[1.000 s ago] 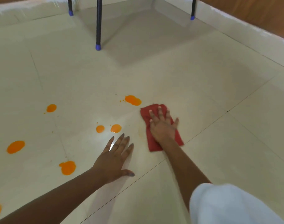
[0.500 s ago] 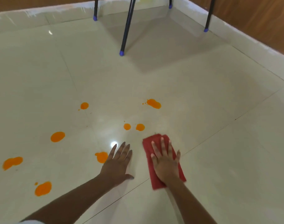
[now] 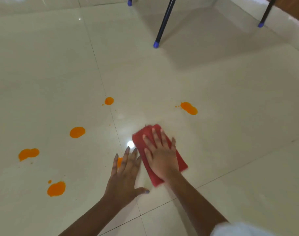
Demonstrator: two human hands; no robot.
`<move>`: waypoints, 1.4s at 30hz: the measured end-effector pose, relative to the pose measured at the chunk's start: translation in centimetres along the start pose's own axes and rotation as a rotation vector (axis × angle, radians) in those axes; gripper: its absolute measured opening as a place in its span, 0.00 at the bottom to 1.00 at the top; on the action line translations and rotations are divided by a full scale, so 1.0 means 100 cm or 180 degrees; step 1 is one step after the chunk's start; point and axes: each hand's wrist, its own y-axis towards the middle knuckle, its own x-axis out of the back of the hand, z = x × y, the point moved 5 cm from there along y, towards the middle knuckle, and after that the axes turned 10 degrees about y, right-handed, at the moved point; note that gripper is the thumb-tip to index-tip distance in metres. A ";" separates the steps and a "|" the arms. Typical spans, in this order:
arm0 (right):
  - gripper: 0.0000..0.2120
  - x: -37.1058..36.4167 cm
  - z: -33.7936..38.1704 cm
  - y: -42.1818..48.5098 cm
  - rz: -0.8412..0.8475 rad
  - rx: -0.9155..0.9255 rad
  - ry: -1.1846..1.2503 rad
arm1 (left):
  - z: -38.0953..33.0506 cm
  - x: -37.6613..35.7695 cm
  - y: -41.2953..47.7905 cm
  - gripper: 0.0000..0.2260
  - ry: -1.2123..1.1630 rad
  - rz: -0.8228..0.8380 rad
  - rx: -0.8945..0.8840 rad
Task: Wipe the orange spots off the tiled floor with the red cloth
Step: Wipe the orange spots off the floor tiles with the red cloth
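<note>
My right hand [image 3: 161,155] presses flat, fingers spread, on the folded red cloth [image 3: 142,138] lying on the cream tiled floor [image 3: 230,116]. My left hand [image 3: 125,174] rests flat on the floor just left of the cloth, fingers straight, partly covering an orange spot [image 3: 119,161]. Several orange spots lie around: one far right of the cloth [image 3: 189,108], one at the tile joint [image 3: 109,101], others to the left [image 3: 77,132], [image 3: 28,153], [image 3: 56,189].
Black furniture legs with blue feet stand at the back: one near the middle [image 3: 156,44], one at the right [image 3: 261,24], one at the top [image 3: 130,3]. A white skirting and wooden wall run along the upper right.
The cloth under my right hand slid forward and left onto the place where two small orange spots lay; those two spots no longer show. The view shifted left. My left hand stayed planted.
</note>
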 end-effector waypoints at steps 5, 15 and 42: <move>0.24 0.014 -0.069 -0.034 -0.0240 -0.0341 -0.0119 | 0.017 -0.002 -0.003 0.46 0.0043 0.0125 -0.0059; 0.24 -0.012 0.008 -0.047 -0.0055 0.0534 -0.0177 | 0.029 -0.002 -0.042 0.49 -0.0032 0.0036 0.0410; 0.22 -0.055 0.110 -0.102 0.0200 0.0947 0.0042 | 0.089 -0.027 -0.123 0.44 -0.0268 0.0292 0.1069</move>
